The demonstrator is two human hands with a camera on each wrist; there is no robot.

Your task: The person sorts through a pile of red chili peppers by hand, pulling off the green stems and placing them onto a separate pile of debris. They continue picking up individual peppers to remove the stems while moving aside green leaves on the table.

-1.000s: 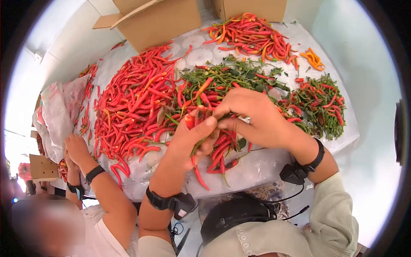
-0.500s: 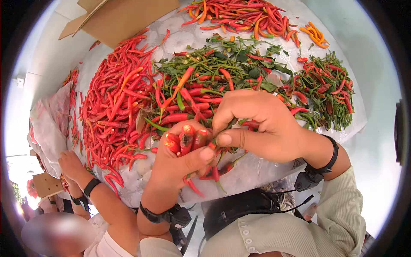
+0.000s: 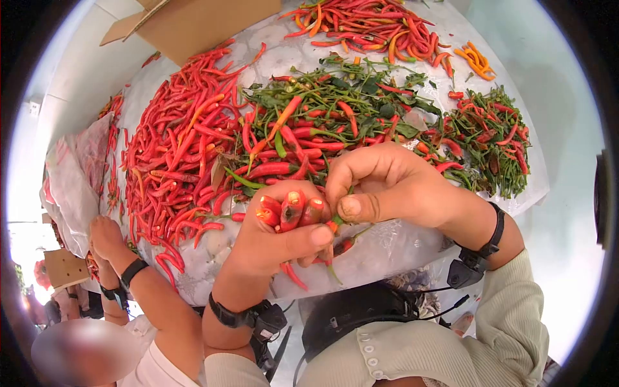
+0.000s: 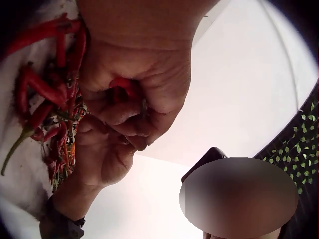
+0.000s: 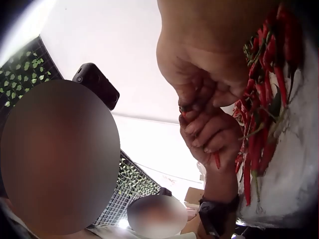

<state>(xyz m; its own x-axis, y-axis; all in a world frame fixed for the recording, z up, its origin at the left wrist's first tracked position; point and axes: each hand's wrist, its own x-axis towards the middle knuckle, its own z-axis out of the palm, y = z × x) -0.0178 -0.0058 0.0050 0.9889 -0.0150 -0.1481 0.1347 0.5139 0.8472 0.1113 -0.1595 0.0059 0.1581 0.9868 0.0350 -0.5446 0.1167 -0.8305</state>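
In the head view the left hand [image 3: 274,226] grips several red chilies [image 3: 291,209], their cut-looking ends showing above the fist. Close against it, the right hand [image 3: 390,190] pinches the green stem end [image 3: 337,220] of a chili between thumb and forefinger. Red shows inside the curled left fingers [image 4: 122,112] in the left wrist view. A red tip [image 5: 217,160] pokes out below the left fist in the right wrist view. Behind the hands lies a heap of green stems and leaves [image 3: 361,90] mixed with red chilies.
A large red chili pile [image 3: 174,155] covers the left of the table; another [image 3: 380,26] lies at the back. Stems and chilies [image 3: 493,138] are heaped right, near orange chilies [image 3: 476,61]. A cardboard box [image 3: 200,26] stands behind. Another person's hand [image 3: 106,238] is at left.
The head view has shifted. From loosely over the chilies, the hands have drawn nearer the table's front edge; the right fingers now hold a green stem end beside the left thumb.
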